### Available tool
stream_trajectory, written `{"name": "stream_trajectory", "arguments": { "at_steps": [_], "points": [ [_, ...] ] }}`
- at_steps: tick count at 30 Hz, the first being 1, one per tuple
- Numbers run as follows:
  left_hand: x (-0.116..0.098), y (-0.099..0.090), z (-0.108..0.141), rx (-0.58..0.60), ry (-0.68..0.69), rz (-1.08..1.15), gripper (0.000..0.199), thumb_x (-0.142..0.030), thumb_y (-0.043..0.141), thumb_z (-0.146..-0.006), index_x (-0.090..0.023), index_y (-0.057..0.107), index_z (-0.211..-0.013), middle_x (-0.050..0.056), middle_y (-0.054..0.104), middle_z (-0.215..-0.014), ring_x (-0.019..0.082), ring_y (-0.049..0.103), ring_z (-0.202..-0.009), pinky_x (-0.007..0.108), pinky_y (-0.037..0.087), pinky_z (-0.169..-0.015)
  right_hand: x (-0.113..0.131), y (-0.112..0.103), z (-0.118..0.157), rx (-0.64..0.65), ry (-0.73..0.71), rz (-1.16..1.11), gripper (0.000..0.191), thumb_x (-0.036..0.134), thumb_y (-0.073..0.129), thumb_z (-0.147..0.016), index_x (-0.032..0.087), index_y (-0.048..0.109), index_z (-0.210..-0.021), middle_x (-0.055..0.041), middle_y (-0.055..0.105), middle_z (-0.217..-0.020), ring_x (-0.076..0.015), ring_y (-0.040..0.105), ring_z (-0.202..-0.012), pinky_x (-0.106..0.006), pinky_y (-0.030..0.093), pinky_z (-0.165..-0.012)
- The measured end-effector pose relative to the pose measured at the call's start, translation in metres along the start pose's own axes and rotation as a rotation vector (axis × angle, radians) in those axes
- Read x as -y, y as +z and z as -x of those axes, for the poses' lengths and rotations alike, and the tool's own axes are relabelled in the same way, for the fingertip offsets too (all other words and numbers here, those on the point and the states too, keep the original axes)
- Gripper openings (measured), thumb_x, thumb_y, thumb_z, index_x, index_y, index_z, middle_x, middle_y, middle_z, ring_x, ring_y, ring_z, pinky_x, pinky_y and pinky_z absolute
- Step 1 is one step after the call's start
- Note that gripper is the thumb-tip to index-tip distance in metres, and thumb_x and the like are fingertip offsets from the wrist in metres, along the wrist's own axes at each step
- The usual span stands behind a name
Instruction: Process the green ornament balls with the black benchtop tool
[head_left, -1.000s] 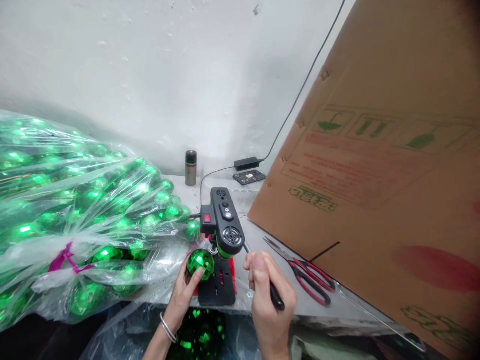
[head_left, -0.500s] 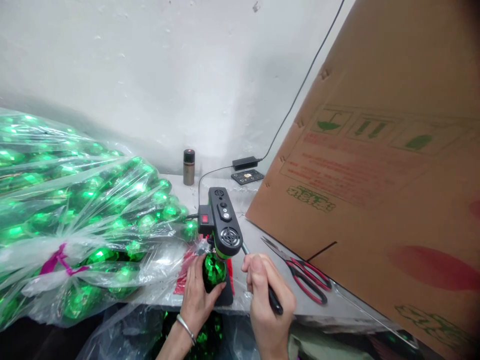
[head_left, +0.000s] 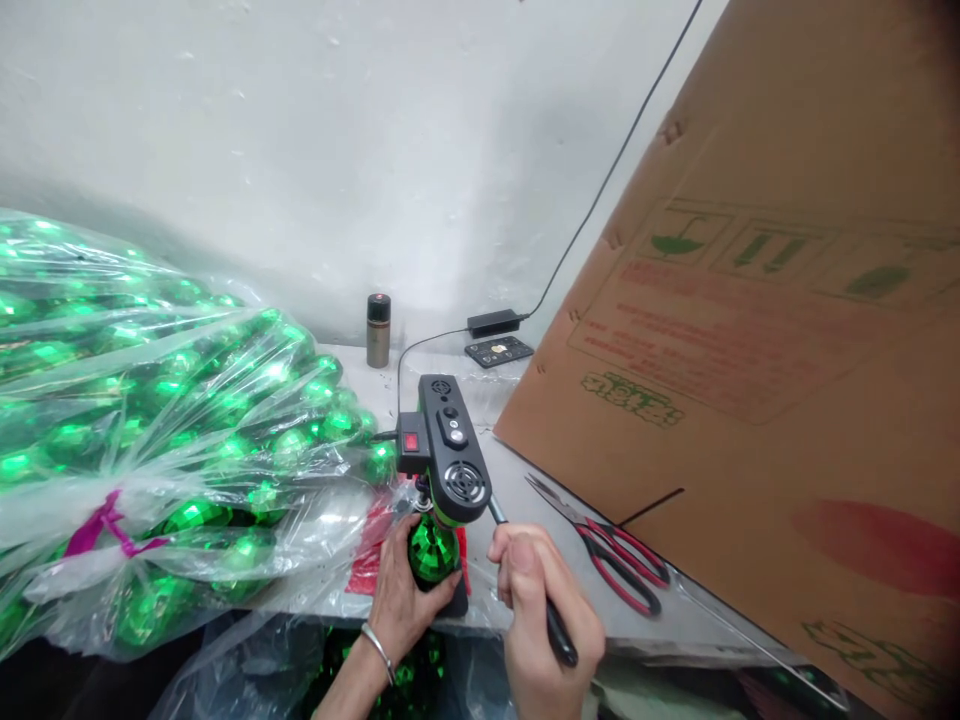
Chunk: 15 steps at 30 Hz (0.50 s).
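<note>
One ball (head_left: 433,552) sits in the left hand (head_left: 403,592).

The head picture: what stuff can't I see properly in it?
- Head view: part of the green ball, covered by the left hand.
- Head view: the middle of the black handle, covered by the right hand.
- Head view: the cardboard's right end, cut off by the picture edge.
- Head view: its red print, too blurred to read.
</note>
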<state>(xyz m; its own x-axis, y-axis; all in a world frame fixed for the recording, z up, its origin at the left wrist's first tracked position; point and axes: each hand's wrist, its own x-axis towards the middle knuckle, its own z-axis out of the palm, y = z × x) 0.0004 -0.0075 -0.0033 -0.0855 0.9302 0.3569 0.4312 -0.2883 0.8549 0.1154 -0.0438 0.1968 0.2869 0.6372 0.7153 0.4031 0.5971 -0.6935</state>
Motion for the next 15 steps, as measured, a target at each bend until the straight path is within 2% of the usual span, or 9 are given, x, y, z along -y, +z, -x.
{"name": "stream_trajectory", "arguments": {
  "at_steps": [5,10,15],
  "points": [
    [-0.003,0.001,0.001,-0.023,0.018,-0.019,0.071,-0.037,0.086,-0.078,-0.018,0.060,-0.141,0.020,0.076,-0.135,0.042,0.076,-0.127,0.065,0.063,-0.109,-0.008,0.001,0.013,-0.005,0.008,0.007,0.031,0.014,0.048,-0.113,0.023,0.059,-0.085,0.0030,0.057,-0.076,-0.0098,0.055,-0.062,-0.022,0.042,-0.054],
    [-0.005,0.002,0.004,-0.039,0.019,-0.040,0.072,-0.034,0.086,-0.077,-0.018,0.060,-0.142,0.019,0.077,-0.134,0.041,0.077,-0.127,0.063,0.064,-0.108,-0.024,0.007,0.026,-0.091,-0.038,-0.051,0.037,0.014,0.049,-0.112,0.022,0.057,-0.077,0.0022,0.058,-0.072,-0.0106,0.056,-0.061,-0.023,0.042,-0.055],
    [-0.004,0.002,0.005,-0.035,0.015,-0.043,0.073,-0.035,0.087,-0.074,-0.017,0.061,-0.141,0.020,0.078,-0.134,0.041,0.077,-0.126,0.063,0.065,-0.107,-0.030,0.011,0.028,-0.135,-0.057,-0.070,0.040,0.020,0.051,-0.113,0.022,0.054,-0.073,0.0026,0.057,-0.068,-0.0107,0.054,-0.057,-0.023,0.040,-0.052]
  ]
}}
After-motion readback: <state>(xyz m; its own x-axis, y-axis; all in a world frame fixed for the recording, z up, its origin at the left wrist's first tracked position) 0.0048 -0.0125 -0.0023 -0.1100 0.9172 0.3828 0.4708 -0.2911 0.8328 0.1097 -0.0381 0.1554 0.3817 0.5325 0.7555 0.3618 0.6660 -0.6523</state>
